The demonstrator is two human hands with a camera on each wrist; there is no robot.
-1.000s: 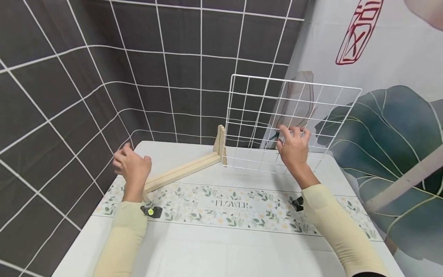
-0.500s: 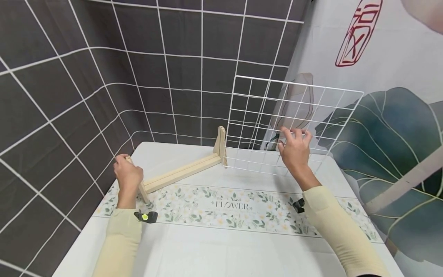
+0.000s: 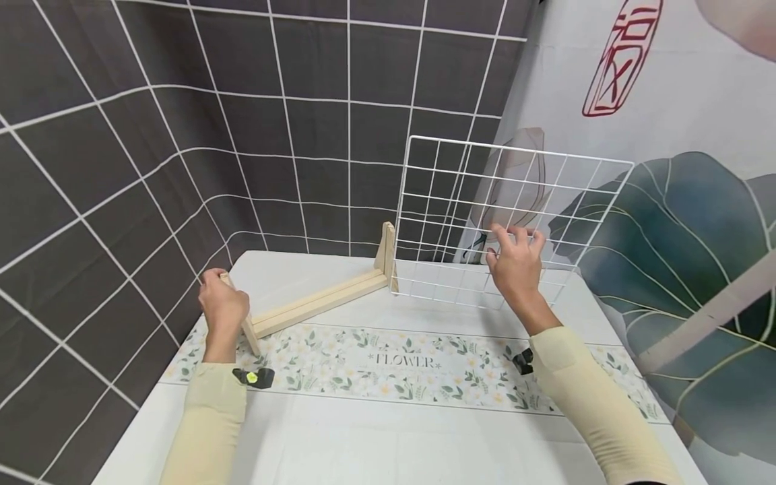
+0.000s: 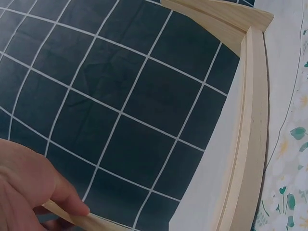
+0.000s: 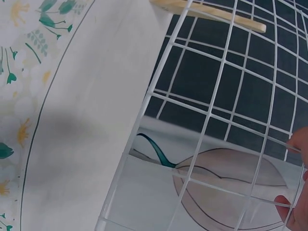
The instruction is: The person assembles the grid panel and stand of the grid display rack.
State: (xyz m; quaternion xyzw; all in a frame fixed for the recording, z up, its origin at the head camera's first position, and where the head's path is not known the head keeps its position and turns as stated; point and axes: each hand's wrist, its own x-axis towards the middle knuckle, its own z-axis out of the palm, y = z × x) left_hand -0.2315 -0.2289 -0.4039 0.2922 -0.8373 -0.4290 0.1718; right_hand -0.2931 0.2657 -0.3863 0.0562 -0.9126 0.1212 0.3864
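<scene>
A wooden stand (image 3: 321,303) lies across the table on the left, a long grooved bar with an upright end piece at each end. My left hand (image 3: 223,306) grips the top of its near left end piece (image 3: 250,335); the left wrist view shows the thumb (image 4: 72,199) pressed on the wood. The far end piece (image 3: 386,252) stands next to a white wire grid panel (image 3: 515,178). My right hand (image 3: 517,263) holds this panel up, tilted, with fingers hooked at its wires. In the right wrist view, fingertips (image 5: 284,204) show at the wires.
A white table (image 3: 388,438) carries a floral runner (image 3: 400,364) marked FLOWER. Dark cloth with white grid lines (image 3: 303,121) hangs behind and to the left. A leaf-patterned white cloth (image 3: 685,222) hangs at the right, with a pale pole (image 3: 709,316) in front.
My left hand has come down from above the stand and taken hold of its near end piece. The right hand stays on the grid panel, which has shifted slightly.
</scene>
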